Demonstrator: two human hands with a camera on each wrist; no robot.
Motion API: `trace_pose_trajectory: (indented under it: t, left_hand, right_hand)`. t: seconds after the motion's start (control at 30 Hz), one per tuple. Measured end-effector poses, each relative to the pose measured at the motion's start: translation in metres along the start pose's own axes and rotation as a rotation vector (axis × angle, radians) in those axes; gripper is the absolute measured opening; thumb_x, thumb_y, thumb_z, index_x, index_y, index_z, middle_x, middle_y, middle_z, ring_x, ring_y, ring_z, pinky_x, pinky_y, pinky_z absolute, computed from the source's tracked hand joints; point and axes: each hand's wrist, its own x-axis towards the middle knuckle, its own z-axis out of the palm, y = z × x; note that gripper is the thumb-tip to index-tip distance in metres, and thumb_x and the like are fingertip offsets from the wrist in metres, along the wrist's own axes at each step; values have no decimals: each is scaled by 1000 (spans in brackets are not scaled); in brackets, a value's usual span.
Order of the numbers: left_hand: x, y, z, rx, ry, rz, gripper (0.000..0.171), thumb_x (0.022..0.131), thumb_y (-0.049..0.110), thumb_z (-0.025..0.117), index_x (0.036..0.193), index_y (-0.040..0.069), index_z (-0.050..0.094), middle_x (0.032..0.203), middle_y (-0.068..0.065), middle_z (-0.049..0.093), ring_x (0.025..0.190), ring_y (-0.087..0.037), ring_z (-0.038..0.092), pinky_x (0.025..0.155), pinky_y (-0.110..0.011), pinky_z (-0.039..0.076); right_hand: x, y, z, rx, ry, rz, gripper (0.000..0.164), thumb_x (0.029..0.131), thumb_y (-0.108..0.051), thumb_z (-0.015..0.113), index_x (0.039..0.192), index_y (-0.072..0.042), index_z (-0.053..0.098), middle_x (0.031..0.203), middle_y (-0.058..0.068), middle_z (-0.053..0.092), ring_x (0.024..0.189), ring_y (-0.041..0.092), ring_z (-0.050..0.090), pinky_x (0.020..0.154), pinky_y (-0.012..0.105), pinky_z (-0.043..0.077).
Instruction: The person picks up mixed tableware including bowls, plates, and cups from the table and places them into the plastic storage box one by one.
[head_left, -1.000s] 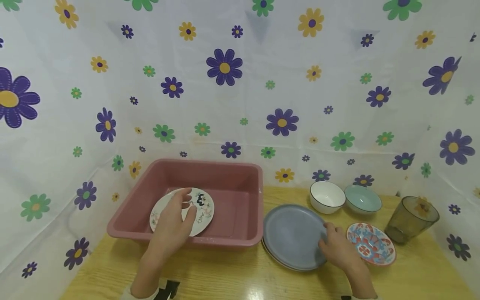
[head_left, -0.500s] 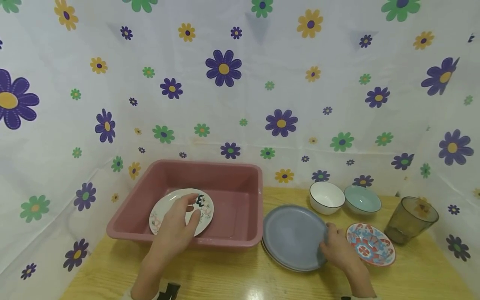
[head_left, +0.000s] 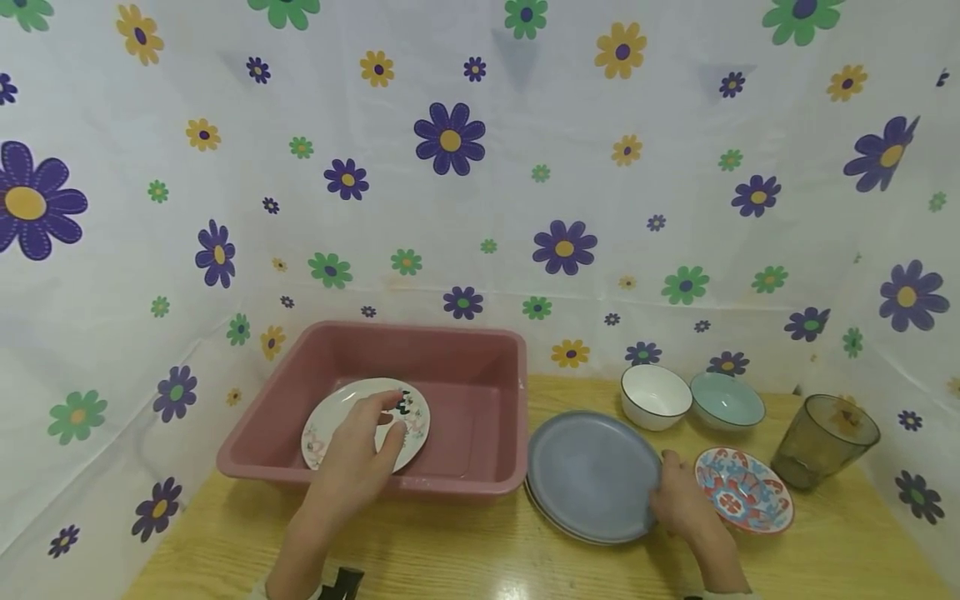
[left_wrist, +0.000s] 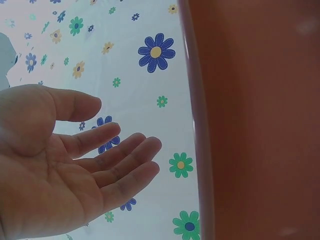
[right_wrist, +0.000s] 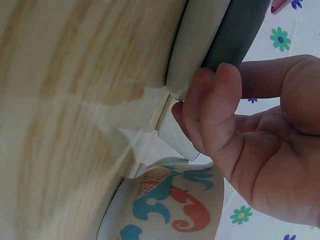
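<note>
My left hand (head_left: 356, 450) hovers over the pink basin (head_left: 495, 483), its fingers relaxed and apart, holding nothing. Beneath it lies a white plate with a floral pattern (head_left: 333, 417), partly covered by the hand. In the left wrist view the palm shows bare beside the basin wall. My right hand (head_left: 684, 500) grips the right rim of a blue-grey plate (head_left: 592, 475), fingertips curled under the edge and thumb on the other side. That plate tops a stack; the right wrist view shows a pale plate (right_wrist: 195, 45) beneath it.
Right of my right hand sits a red-and-blue patterned bowl (head_left: 742, 492). Behind are a white bowl (head_left: 654, 393) and a pale green bowl (head_left: 726, 400). A brown glass cup (head_left: 825, 437) stands far right. Flowered sheeting (head_left: 502, 208) encloses the wooden table (head_left: 450, 550).
My right hand has shifted slightly outward at the plate's rim. The left hand has lowered a little, its fingertips drifting right over the white plate. The dishes stay in place.
</note>
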Motion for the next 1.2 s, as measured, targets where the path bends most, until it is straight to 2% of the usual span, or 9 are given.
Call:
trace_pose_trajectory:
  t: [0.13,0.3,0.47,0.53,0.7,0.87,0.97,1.1,1.2]
  left_hand:
    - [-1,2,-1,-12,-4,14,37,97,7,58,133,1,54,128,-17,60,112,-36,61,85,-50,54]
    - [-1,3,1,-21,-2,35,35,96,6,59,131,1,56,125,-18,60,111,-36,62,85,-50,54]
    - [-2,4,3,-6,-13,39,35,96,6,60,130,0,56,124,-18,60,110,-35,63,87,-49,53]
    - [-2,4,3,0,-16,38,35,96,6,60,130,0,57,124,-18,60,110,-35,63,86,-49,54]
    - [-2,4,3,5,-22,31,34,96,7,60,129,0,57,123,-17,60,110,-34,62,87,-49,53]
    - [-2,4,5,9,-10,55,32,96,6,61,127,1,58,122,-16,61,109,-32,63,87,-48,53]
    - [-2,4,5,9,2,76,32,95,5,61,126,1,59,121,-15,61,107,-32,63,87,-47,54]
    - [-3,4,6,11,7,88,31,95,5,62,126,1,60,121,-14,62,107,-32,64,87,-47,54]
    - [-3,3,6,16,4,84,32,95,5,62,126,1,59,121,-15,61,107,-32,63,87,-48,54]
  right_hand:
    - [0,1,2,-3,16,-12,59,87,9,51,139,20,26,125,46,41,108,48,53,85,54,52]
    - [-2,1,1,8,14,-29,62,83,13,52,139,20,27,124,47,41,104,45,54,78,49,54]
    - [-1,1,0,2,17,-31,61,83,13,52,138,21,27,124,47,42,108,48,53,86,55,51]
    - [0,1,0,4,15,-22,61,83,14,52,138,22,27,124,47,41,107,48,54,84,52,53]
    - [0,0,1,13,5,0,61,83,14,52,136,26,25,124,50,39,102,49,54,67,40,56]
    - [0,0,2,-28,29,-23,58,82,13,56,130,29,28,116,49,44,102,50,55,76,47,55]
    - [0,-1,1,-31,29,-19,55,82,13,55,128,29,30,115,47,45,99,48,57,73,45,56]
    - [-1,-1,-1,4,21,-28,53,80,14,51,127,29,32,114,47,45,95,46,56,62,37,55]
    - [-2,0,-3,25,18,-50,50,78,14,48,124,29,34,112,45,46,94,46,55,61,37,54]
